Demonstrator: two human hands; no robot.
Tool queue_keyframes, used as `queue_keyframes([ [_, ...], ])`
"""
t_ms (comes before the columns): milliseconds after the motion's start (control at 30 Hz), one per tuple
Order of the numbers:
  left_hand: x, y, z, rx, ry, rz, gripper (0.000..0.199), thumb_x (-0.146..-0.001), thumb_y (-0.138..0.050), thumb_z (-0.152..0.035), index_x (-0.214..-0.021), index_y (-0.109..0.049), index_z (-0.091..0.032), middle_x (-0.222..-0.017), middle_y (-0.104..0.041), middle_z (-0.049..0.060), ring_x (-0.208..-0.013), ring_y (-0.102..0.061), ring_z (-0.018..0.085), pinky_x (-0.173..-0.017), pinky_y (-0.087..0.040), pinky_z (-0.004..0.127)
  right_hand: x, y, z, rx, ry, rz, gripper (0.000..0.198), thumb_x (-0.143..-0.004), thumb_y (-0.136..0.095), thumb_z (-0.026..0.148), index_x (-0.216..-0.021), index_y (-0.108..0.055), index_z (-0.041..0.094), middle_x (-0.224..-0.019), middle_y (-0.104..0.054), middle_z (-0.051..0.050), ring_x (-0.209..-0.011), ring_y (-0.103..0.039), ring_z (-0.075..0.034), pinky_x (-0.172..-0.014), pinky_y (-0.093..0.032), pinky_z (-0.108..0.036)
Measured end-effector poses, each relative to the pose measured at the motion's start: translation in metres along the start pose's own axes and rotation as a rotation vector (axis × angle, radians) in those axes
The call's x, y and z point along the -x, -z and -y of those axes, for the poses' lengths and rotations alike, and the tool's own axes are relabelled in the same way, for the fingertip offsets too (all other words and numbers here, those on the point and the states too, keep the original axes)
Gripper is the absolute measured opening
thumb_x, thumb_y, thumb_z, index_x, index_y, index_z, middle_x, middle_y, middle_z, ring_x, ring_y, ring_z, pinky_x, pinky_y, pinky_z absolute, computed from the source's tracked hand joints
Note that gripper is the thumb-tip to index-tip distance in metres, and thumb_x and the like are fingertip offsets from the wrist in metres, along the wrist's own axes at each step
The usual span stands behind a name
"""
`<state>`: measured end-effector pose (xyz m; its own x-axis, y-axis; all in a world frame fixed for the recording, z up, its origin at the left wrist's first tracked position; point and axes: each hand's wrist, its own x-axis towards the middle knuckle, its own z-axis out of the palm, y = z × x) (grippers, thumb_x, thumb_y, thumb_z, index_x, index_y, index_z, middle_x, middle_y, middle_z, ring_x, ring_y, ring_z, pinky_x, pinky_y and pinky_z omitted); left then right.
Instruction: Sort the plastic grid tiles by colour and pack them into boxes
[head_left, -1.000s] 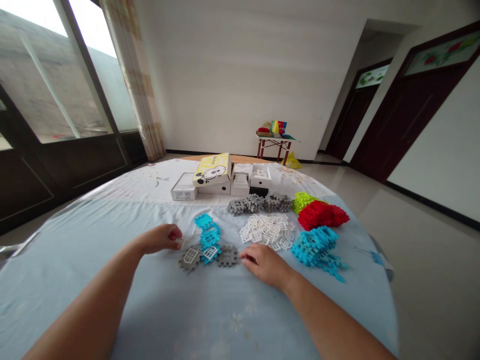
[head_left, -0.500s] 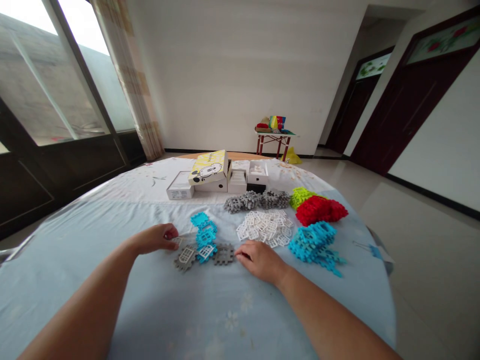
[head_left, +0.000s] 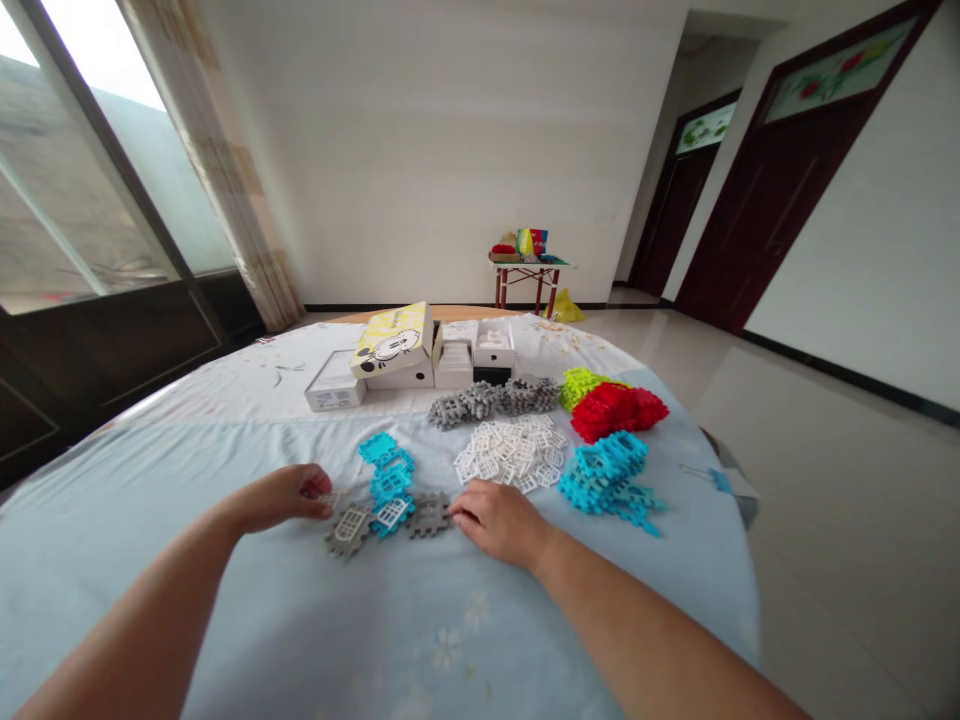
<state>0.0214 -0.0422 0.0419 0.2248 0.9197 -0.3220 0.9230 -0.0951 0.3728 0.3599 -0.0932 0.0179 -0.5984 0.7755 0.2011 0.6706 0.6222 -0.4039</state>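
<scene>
My left hand [head_left: 296,493] pinches a small white window piece [head_left: 336,497], partly hidden by the fingers. Just beside it lies a grey interlocking building tile [head_left: 349,529] with a white window set in it. Joined tiles in blue [head_left: 391,482] run back from there, the nearest one also bearing a white window. To their right is another grey tile with an open middle [head_left: 429,497]. My right hand [head_left: 496,520] rests on the cloth, its fingertips closed on that tile's right edge.
Beyond my right hand are heaps of white window pieces [head_left: 514,450], blue tiles [head_left: 607,475], red tiles [head_left: 619,410], green tiles [head_left: 581,385] and grey tiles [head_left: 491,400]. A yellow-and-white box [head_left: 394,340] and several white boxes stand farther back on the cloth-covered round table [head_left: 247,600].
The whole view has shifted, so the table and its contents appear farther left. Both hands keep nearly the same places beside the tiles.
</scene>
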Motion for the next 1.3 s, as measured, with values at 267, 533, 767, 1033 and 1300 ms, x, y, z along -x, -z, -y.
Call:
queue_keyframes([
  [267,0.009,0.001,-0.003,0.01,0.013,-0.003,0.044,-0.059,-0.056,-0.05,-0.088,-0.056,-0.017,-0.076,-0.057,0.002,-0.072,-0.053,0.018,-0.063,-0.04,0.026,0.001,0.0,0.0,-0.027,-0.012,0.004,0.023,-0.085,-0.045,0.026,-0.098,-0.065,0.022,-0.093,-0.063,-0.003,-0.087,-0.059,-0.015,-0.077,-0.042,-0.023],
  [533,0.013,-0.001,-0.007,0.02,0.012,-0.014,0.044,-0.062,-0.051,-0.056,-0.084,-0.057,-0.018,-0.078,-0.061,0.002,-0.074,-0.055,0.018,-0.063,-0.039,0.025,0.002,0.001,0.0,-0.045,-0.025,0.025,0.023,-0.084,-0.046,0.025,-0.098,-0.064,0.022,-0.094,-0.062,-0.004,-0.088,-0.059,-0.015,-0.078,-0.042,-0.023],
  [767,0.005,-0.006,-0.018,-0.142,0.117,-0.122,0.046,-0.059,-0.054,-0.058,-0.078,-0.055,-0.017,-0.078,-0.064,0.005,-0.073,-0.056,0.02,-0.059,-0.038,0.027,0.002,0.0,0.001,-0.042,-0.015,0.008,0.022,-0.084,-0.046,0.026,-0.097,-0.064,0.023,-0.093,-0.062,-0.003,-0.088,-0.059,-0.015,-0.078,-0.042,-0.024],
  [1033,0.006,0.005,-0.005,-0.032,0.138,-0.001,0.043,-0.053,-0.057,-0.052,-0.08,-0.054,-0.018,-0.079,-0.064,0.004,-0.069,-0.058,0.019,-0.057,-0.043,0.027,0.003,-0.001,0.0,-0.039,-0.018,0.009,0.023,-0.084,-0.047,0.026,-0.098,-0.064,0.023,-0.093,-0.062,-0.003,-0.088,-0.059,-0.015,-0.078,-0.042,-0.024],
  [1300,-0.014,0.019,-0.037,0.276,0.057,-0.094,0.033,-0.066,-0.052,-0.049,-0.074,-0.057,-0.018,-0.067,-0.062,0.002,-0.06,-0.057,0.014,-0.048,-0.04,0.022,0.001,-0.001,0.0,-0.028,-0.023,0.022,0.023,-0.084,-0.046,0.027,-0.098,-0.064,0.023,-0.094,-0.062,-0.003,-0.088,-0.059,-0.015,-0.078,-0.043,-0.025],
])
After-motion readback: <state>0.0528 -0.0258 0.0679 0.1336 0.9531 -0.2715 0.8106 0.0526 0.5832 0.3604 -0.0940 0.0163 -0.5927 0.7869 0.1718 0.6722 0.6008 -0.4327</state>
